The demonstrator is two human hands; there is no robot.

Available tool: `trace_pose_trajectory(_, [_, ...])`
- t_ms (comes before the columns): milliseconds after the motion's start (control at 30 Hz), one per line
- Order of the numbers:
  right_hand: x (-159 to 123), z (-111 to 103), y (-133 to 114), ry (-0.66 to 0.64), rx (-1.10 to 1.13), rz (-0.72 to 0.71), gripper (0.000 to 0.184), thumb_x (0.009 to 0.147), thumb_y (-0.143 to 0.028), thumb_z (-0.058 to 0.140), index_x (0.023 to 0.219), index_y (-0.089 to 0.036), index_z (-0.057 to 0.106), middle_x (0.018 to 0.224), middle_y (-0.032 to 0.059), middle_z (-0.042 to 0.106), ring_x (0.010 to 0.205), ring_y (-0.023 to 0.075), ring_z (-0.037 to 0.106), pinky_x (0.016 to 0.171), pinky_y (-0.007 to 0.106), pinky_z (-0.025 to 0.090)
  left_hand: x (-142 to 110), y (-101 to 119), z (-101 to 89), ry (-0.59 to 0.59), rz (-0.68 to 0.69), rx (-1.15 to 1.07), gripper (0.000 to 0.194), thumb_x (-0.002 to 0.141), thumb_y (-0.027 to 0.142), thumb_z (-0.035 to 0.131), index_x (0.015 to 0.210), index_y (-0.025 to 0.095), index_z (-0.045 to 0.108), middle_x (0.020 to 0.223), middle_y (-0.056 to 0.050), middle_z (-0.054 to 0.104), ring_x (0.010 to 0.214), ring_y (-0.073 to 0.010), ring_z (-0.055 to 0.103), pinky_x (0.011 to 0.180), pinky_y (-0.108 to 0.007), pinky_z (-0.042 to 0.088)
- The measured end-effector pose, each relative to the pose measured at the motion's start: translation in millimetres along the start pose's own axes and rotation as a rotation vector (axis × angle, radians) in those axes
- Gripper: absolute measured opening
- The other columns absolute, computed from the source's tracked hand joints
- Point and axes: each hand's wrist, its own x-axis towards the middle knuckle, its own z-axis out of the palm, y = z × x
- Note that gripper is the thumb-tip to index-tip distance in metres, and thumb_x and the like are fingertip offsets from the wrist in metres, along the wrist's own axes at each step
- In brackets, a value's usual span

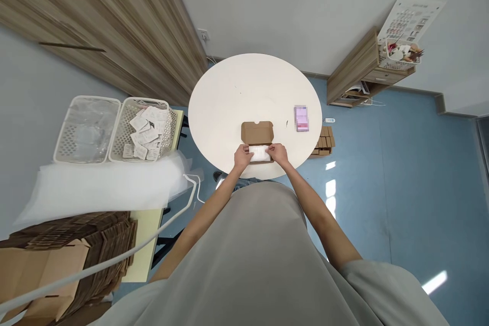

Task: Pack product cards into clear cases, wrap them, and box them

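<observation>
A small brown cardboard box [257, 133] lies near the front edge of the round white table [244, 86], its lid folded back away from me. In its tray sits a white packet [259, 153], perhaps foam-wrapped; its contents are hidden. My left hand [242, 156] is closed at the packet's left end, fingertips pinching it. At the right end, my right hand [278, 153] pinches the packet in the same way. A pink and purple item [301, 118] with a blurred face lies farther right on the table.
Left, a yellow table [147, 244] bears white baskets [87, 130], one with paper slips [147, 132], white foam sheets [103, 183] and stacked flat cartons [103, 249]. A white curved tube [153, 234] crosses there. Small brown boxes [324, 140] stand right of the round table.
</observation>
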Motion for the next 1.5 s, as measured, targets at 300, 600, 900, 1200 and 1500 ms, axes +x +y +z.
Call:
trace_pose_trajectory(300, [13, 23, -8, -0.062, -0.44, 0.027, 0.025, 0.104, -0.019, 0.056, 0.113, -0.02, 0.08, 0.119, 0.0128, 0.079, 0.111, 0.0253, 0.073, 0.087, 0.03, 0.051, 1, -12, 27.5, -0.022, 0.126, 0.441, 0.048, 0.088, 0.003, 0.06, 0.134, 0.016, 0.064, 0.144, -0.018, 0.061, 0.121, -0.0297, 0.07, 0.107, -0.039, 0.053])
trace_pose_trajectory(600, [4, 17, -2, -0.024, -0.466, -0.031, 0.021, 0.106, -0.032, 0.062, 0.115, -0.017, 0.073, 0.116, 0.0169, 0.078, 0.11, 0.0294, 0.074, 0.087, 0.033, 0.05, -4, -13, 24.6, -0.076, 0.171, 0.514, 0.032, 0.093, 0.009, 0.059, 0.124, 0.014, 0.067, 0.144, -0.021, 0.059, 0.117, -0.034, 0.071, 0.106, -0.044, 0.054])
trace_pose_trajectory(900, [38, -24, 10, 0.19, -0.015, 0.067, 0.044, 0.105, -0.042, 0.061, 0.139, -0.013, 0.062, 0.135, 0.0186, 0.075, 0.127, 0.0285, 0.07, 0.097, 0.032, 0.052, 52, 14, -20.4, 0.156, 0.045, -0.015, 0.074, 0.091, 0.023, 0.067, 0.158, 0.006, 0.041, 0.167, -0.027, 0.043, 0.161, -0.0363, 0.036, 0.13, -0.046, 0.034])
trace_pose_trajectory(1200, [48, -14, 8, 0.1, 0.311, 0.076, 0.057, 0.096, -0.041, 0.068, 0.146, -0.013, 0.062, 0.136, 0.0172, 0.076, 0.126, 0.0274, 0.072, 0.103, 0.035, 0.056, 50, 29, -31.1, -0.135, -0.024, -0.265, 0.09, 0.088, 0.027, 0.073, 0.168, 0.013, 0.034, 0.161, -0.025, 0.054, 0.147, -0.0373, 0.056, 0.118, -0.049, 0.05])
trace_pose_trajectory(1500, [23, -25, 16, 0.156, 0.256, -0.138, 0.062, 0.097, -0.035, 0.065, 0.155, -0.018, 0.055, 0.139, 0.0149, 0.073, 0.12, 0.0285, 0.073, 0.107, 0.041, 0.056, 39, 20, -35.4, -0.125, 0.262, -0.172, 0.082, 0.093, 0.025, 0.065, 0.17, 0.017, 0.036, 0.157, -0.019, 0.059, 0.141, -0.0325, 0.06, 0.121, -0.05, 0.048])
